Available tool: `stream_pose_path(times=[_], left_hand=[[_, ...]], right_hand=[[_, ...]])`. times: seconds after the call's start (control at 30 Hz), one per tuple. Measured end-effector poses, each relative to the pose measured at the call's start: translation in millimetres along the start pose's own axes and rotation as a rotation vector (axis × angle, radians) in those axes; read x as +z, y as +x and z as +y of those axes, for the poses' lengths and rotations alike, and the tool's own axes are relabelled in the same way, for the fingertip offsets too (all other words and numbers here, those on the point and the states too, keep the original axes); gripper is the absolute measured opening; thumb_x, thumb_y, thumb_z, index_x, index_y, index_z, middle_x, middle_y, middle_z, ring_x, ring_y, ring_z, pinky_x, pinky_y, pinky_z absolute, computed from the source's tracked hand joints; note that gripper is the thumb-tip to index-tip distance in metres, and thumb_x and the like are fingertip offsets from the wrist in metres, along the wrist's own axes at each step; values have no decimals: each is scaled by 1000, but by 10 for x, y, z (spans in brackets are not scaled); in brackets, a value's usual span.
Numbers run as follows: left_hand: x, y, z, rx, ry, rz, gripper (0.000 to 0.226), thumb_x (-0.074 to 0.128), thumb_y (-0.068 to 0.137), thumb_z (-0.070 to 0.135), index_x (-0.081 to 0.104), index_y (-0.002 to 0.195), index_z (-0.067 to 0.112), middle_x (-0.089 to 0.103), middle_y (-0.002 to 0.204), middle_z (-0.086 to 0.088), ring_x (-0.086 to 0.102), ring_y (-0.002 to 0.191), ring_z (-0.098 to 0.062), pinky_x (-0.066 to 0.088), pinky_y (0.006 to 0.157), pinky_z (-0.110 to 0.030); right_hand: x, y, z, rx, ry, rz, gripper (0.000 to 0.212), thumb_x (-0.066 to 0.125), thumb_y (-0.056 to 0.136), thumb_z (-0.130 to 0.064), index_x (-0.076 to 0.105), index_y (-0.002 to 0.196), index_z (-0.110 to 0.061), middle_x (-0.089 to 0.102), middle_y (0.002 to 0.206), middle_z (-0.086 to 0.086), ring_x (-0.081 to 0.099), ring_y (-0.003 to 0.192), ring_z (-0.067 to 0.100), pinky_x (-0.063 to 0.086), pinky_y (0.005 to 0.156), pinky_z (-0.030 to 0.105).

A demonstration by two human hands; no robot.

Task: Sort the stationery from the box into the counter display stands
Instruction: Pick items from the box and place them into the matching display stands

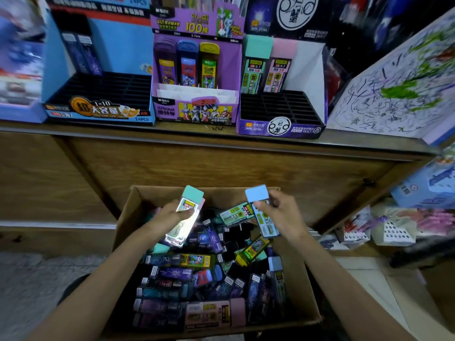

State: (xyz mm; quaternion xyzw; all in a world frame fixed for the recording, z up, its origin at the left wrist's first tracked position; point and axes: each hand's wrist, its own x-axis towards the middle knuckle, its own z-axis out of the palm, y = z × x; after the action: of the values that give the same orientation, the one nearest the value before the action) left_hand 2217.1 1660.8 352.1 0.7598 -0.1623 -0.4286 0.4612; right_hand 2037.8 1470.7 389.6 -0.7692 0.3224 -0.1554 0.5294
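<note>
At lower centre, the left hand point(170, 215) is gripping a teal-capped case point(190, 200) (a pink one seems tucked behind it) above the box point(125, 217), cap pointing up the frame toward the bench point(98, 130). Just to its right, the right hand point(283, 212) is pinching a blue-capped case point(257, 194), likewise cap-up. The pastel stand point(280, 130), already showing teal and pink cases, is sitting at upper right, so the right hand is nearer and the left would have to cross rightward.

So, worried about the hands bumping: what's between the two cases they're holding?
Head view: a green-labelled case lies atop the pile in the box, between the mint-capped case in the left hand and the blue-capped case in the right hand.
</note>
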Motion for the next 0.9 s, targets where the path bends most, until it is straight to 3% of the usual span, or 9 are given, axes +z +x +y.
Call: stream_pose_path(times=[0.13,0.23,0.3,0.4,0.5,0.57,0.67,0.77,0.9], left_hand=[[39,-150,193,-2,-101,-80,29,56,93,16,54,121,8,67,110,-18,64,100,-33,43,101,-52],[164,-225,238,-42,-211,-152,28,52,94,13,56,121,9,71,90,-8,69,73,-21,57,67,-27],[248,-280,239,-80,-296,-197,27,49,96,14,57,121,7,73,88,-6,70,71,-20,56,57,-24],[290,-377,224,-92,-466,-260,38,46,94,39,65,112,12,73,93,-12,71,74,-23,57,62,-30],[267,-480,223,-20,-395,-277,56,58,76,57,62,118,20,71,108,-11,69,94,-24,57,74,-33],[240,-531,229,-3,-371,-249,63,71,69,45,57,123,17,71,107,-10,69,93,-21,57,69,-30],[170,-607,304,75,-392,-231,48,68,74,29,59,117,9,75,91,-8,71,74,-16,55,54,-25],[8,-710,457,168,-407,-176,41,64,78,27,59,113,7,74,88,-8,70,69,-14,54,54,-25],[-261,-801,695,301,-371,-124,37,60,81,25,58,113,6,74,87,-8,70,69,-14,55,55,-25]], right_hand=[[-139,23,-386,-9,134,-152,19,65,86,-7,65,104,-13,72,86,-5,69,72,5,51,59,16],[-30,34,-511,43,245,-191,21,63,87,-5,65,108,-7,72,91,5,69,75,13,53,62,19],[67,44,-534,70,297,-186,22,61,88,-4,64,110,-3,71,95,10,68,78,15,55,66,21],[185,48,-540,111,374,-165,23,59,89,-4,63,112,0,70,94,12,67,75,17,55,65,23],[271,34,-542,133,439,-144,25,59,89,-7,62,113,0,70,92,10,67,75,18,55,66,26],[300,28,-581,133,460,-128,24,60,90,-11,62,113,-3,70,94,9,68,78,18,56,68,28],[269,47,-685,150,472,-110,23,58,92,-16,61,114,-10,69,101,8,67,87,18,53,70,28],[172,67,-835,123,415,-136,18,54,94,-17,60,111,-14,69,99,5,66,86,16,53,70,29],[48,112,-1135,23,370,-168,13,50,97,-18,62,100,-23,70,89,-5,68,77,4,53,63,18]])
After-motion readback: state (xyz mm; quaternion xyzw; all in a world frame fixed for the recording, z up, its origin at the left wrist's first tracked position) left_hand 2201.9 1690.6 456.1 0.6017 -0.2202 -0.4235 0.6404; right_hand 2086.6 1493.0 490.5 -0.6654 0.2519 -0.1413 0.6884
